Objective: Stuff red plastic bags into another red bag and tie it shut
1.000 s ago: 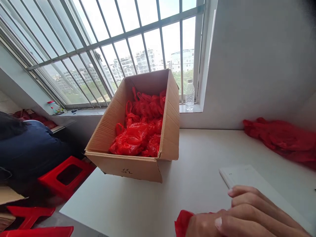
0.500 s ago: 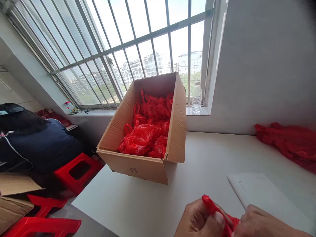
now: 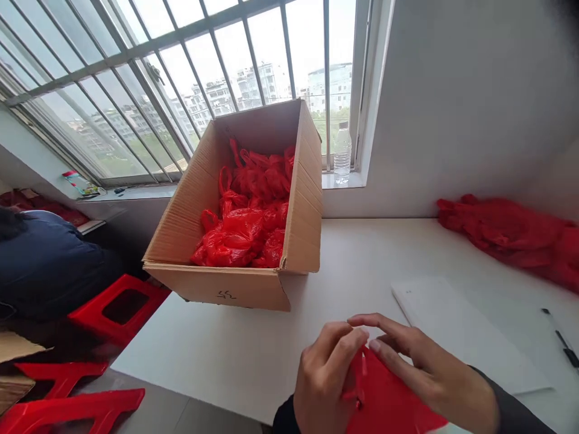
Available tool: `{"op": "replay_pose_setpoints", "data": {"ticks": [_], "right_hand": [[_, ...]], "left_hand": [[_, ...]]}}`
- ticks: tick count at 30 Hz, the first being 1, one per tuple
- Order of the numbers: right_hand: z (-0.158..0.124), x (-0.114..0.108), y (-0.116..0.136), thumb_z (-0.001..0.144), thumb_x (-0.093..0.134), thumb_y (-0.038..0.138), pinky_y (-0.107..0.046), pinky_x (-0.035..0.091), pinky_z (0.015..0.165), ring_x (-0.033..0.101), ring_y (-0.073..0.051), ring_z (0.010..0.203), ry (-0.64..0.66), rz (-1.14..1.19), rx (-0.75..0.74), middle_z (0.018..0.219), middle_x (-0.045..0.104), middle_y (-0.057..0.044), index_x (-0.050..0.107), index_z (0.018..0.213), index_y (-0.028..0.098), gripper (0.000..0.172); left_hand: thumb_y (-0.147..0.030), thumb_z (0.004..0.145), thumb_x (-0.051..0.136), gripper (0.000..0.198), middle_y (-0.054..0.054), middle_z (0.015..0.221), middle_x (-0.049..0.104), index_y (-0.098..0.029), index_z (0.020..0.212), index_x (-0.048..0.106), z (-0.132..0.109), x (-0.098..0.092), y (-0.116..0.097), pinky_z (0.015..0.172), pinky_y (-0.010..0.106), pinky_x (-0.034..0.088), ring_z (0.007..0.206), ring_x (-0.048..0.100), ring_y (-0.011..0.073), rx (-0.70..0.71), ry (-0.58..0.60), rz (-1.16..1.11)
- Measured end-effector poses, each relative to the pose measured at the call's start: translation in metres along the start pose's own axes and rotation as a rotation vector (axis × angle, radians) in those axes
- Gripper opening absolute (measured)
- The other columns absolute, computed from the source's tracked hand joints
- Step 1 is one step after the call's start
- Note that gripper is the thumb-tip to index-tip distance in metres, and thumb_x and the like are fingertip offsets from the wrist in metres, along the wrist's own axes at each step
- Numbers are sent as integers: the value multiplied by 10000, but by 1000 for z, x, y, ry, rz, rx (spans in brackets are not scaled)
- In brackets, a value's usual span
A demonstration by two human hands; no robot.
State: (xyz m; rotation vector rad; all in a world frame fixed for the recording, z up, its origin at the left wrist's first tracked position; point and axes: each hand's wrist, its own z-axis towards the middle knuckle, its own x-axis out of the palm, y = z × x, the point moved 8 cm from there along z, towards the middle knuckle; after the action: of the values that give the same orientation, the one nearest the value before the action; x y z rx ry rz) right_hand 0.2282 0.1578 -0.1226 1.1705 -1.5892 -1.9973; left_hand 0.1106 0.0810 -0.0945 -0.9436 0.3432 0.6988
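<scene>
A thin red plastic bag [image 3: 384,395] hangs between my hands at the front edge of the table. My left hand [image 3: 325,371] is closed on the bag's upper edge, thumb side hidden behind the fingers. Over the bag's top reaches my right hand [image 3: 420,361], its fingers stretched out and its thumb apart from them. The right fingertips come close to the left ones, and the thumb lies near the bag's edge. Ahead and to the left, a cardboard box [image 3: 301,211] holds several knotted red bags [image 3: 235,232].
On the white table [image 3: 235,355] lie a flat white object [image 3: 465,331], a black pen [image 3: 565,346] and a heap of red bags [image 3: 511,232]. A clear bottle [image 3: 342,154] stands on the sill. Red stools [image 3: 122,307] and a seated person [image 3: 54,265] are at left.
My hands have come further into view, and the red bag now hangs spread below them. My right hand has gone from a closed grip to extended fingers. The view has shifted right and down.
</scene>
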Motion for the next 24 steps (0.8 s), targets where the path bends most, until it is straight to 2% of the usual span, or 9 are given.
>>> {"op": "replay_pose_setpoints", "data": {"ticks": [5, 8, 11, 14, 16, 18, 20, 22, 24], "right_hand": [[8, 4, 9, 1003, 434, 349, -310, 534, 798, 632, -160, 835, 81, 55, -69, 918, 700, -22, 643, 1049, 215, 252], [4, -12, 10, 993, 471, 321, -323, 518, 830, 624, -161, 876, -59, -73, -91, 931, 686, -19, 626, 971, 227, 183], [-13, -34, -4, 999, 460, 331, -356, 522, 845, 633, -182, 919, -194, -259, -52, 951, 679, -33, 635, 965, 241, 200], [-37, -51, -42, 993, 470, 420, -296, 517, 617, 648, -199, 912, -251, -316, 143, 967, 690, -46, 654, 953, 251, 253], [-52, -52, -65, 984, 469, 480, -253, 432, 464, 656, -202, 908, -271, -274, 280, 980, 696, -49, 648, 941, 255, 291], [-60, -45, -74, 985, 453, 501, -236, 415, 430, 666, -200, 939, -324, -214, 350, 1051, 698, -48, 630, 1003, 266, 295], [-61, -34, -70, 997, 428, 486, -237, 506, 502, 672, -200, 1021, -398, -176, 337, 1173, 683, -53, 592, 1105, 279, 286], [-56, -17, -59, 1005, 414, 451, -275, 604, 699, 658, -202, 1124, -417, -182, 246, 1267, 660, -61, 567, 1154, 286, 269], [-53, -2, -51, 1001, 428, 418, -312, 606, 877, 664, -198, 1148, -395, -212, 132, 1273, 672, -60, 576, 1132, 291, 235]], "left_hand": [[-40, 924, 496, 469, 65, 1123, 645, -263, 1327, 586, 5, 4, 6, 842, 241, 548, 1032, 662, 165, 29, 13, 113], [-126, 986, 462, 530, 121, 1387, 553, -232, 1502, 410, 2, 9, 10, 1035, 325, 489, 1283, 541, 206, 40, 119, 213], [-140, 1001, 416, 565, 120, 1521, 464, -206, 1554, 320, -21, 4, 20, 1175, 433, 353, 1415, 409, 234, 70, 176, 327], [-108, 975, 435, 588, 66, 1505, 518, -253, 1540, 355, -56, -8, 44, 1238, 533, 197, 1423, 412, 243, 14, 197, 482], [-129, 985, 438, 584, 27, 1502, 527, -322, 1531, 357, -75, -13, 63, 1233, 559, 208, 1422, 420, 233, -131, 220, 497], [-151, 1007, 389, 570, 23, 1544, 475, -348, 1538, 325, -82, -11, 71, 1210, 566, 267, 1461, 363, 233, -241, 231, 408], [-189, 1012, 375, 566, 64, 1582, 417, -291, 1561, 284, -75, -2, 60, 1197, 565, 291, 1502, 283, 260, -186, 244, 316], [-213, 981, 458, 608, 103, 1583, 412, -216, 1565, 285, -63, 16, 42, 1200, 547, 290, 1513, 250, 292, -31, 293, 314], [-190, 925, 542, 658, 122, 1501, 520, -165, 1545, 326, -57, 38, 29, 1185, 516, 329, 1456, 368, 301, 128, 366, 360]]}}
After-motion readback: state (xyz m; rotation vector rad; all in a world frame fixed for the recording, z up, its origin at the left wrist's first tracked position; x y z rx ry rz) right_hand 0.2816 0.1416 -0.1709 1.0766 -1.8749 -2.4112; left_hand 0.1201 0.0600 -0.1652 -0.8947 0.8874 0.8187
